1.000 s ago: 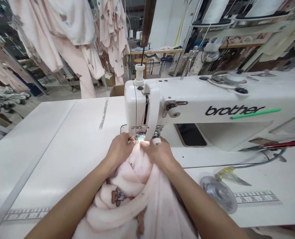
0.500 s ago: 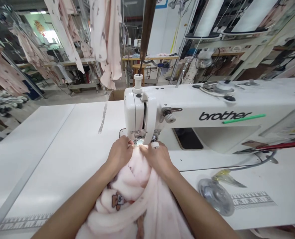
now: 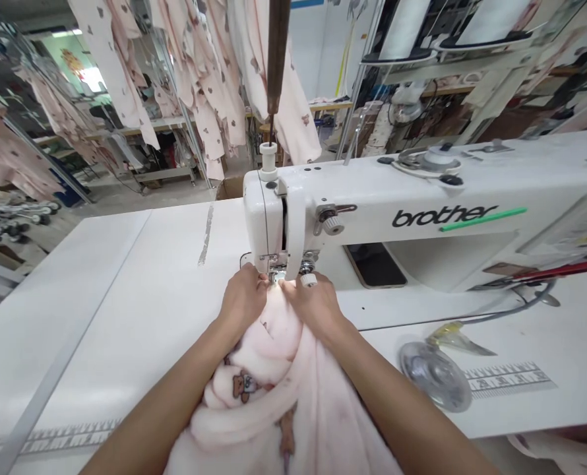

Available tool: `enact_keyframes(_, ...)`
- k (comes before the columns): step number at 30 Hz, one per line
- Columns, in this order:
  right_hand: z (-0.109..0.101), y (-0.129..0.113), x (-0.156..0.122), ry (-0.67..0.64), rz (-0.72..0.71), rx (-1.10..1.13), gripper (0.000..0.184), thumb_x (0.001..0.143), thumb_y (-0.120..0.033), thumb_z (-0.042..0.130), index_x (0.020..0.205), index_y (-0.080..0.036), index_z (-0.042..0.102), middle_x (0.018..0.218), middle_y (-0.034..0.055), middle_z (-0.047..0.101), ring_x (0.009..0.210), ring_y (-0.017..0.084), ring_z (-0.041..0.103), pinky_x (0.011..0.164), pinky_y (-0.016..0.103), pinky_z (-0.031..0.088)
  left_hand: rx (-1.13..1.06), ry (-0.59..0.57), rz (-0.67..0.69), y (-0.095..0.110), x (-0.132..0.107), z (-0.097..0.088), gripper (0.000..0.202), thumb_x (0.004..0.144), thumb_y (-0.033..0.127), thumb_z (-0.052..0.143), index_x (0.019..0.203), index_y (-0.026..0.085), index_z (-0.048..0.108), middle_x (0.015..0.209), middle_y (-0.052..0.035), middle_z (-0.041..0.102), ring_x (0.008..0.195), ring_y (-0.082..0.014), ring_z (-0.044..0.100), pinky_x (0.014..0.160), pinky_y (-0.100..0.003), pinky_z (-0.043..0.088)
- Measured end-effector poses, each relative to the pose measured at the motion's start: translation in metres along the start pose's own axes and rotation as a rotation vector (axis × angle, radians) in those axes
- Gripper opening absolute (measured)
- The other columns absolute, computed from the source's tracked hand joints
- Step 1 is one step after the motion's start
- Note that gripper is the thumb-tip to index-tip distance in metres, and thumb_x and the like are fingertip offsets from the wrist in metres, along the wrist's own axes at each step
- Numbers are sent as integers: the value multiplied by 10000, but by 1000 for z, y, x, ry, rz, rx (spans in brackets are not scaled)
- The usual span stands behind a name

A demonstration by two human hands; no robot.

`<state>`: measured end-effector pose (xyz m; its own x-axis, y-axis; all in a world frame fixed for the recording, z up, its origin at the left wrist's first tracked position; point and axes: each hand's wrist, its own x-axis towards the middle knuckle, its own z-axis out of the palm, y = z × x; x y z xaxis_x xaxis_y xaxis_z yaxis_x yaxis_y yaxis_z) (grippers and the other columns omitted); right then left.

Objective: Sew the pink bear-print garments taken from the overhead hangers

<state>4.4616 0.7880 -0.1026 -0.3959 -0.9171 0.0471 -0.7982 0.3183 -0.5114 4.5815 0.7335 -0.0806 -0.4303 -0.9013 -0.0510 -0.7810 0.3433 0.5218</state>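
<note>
A white Brother sewing machine (image 3: 422, 198) stands on a white table (image 3: 125, 290). Pink fleece fabric with a bear print (image 3: 274, 396) lies bunched in front of me and runs up to the needle area (image 3: 277, 274). My left hand (image 3: 243, 297) is closed on the fabric just left of the presser foot. My right hand (image 3: 314, 305) is closed on the fabric just right of it. Both hands press the fleece edge together under the lit needle.
A clear round lid (image 3: 434, 376) and a yellowish clip (image 3: 454, 336) lie on the table to the right, near a printed ruler strip (image 3: 508, 379). A dark phone (image 3: 375, 267) lies under the machine arm. Pink garments (image 3: 199, 86) hang behind the table.
My hands and the fabric stay at the needle. The view has shifted slightly, and more hanging garments now show behind the machine.
</note>
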Motion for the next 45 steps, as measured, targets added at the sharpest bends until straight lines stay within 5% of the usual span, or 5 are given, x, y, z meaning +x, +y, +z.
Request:
enact_keyframes(14,1,-4,1,55,30,-18,126,744,-128,490,684,-171,593,638,25,598,592,151,523,513,237,269,31,48,-15,-4,6,5,119,790,158,436,857,150,535,882,-102,620,840,-247,591,659,-292,390)
enact_keyframes(21,3,-3,1,61,-9,-4,146,807,-206,489,720,-167,600,675,47,625,606,168,544,515,242,275,-27,28,49,-8,4,-1,124,788,183,449,840,163,559,887,-75,626,835,-206,587,691,-273,404)
enact_keyframes(27,-7,12,-7,15,-182,76,271,914,-354,379,880,-176,581,744,37,651,662,175,589,551,231,332,-67,20,64,-14,6,-3,124,757,193,474,813,156,579,817,-57,635,772,-195,583,656,-266,402)
enact_keyframes(34,-3,19,-5,35,-176,75,311,932,-280,264,1034,-111,504,786,93,655,731,231,607,598,257,357,-118,5,65,-17,8,-1,157,740,177,475,853,164,584,847,-49,635,775,-181,584,662,-252,407)
enact_keyframes(45,0,19,-4,25,-160,57,301,938,-290,267,1003,-123,509,816,99,646,735,227,597,607,256,354,-161,-26,76,-20,8,-1,169,723,195,473,820,157,606,727,-27,620,678,-170,575,593,-238,394)
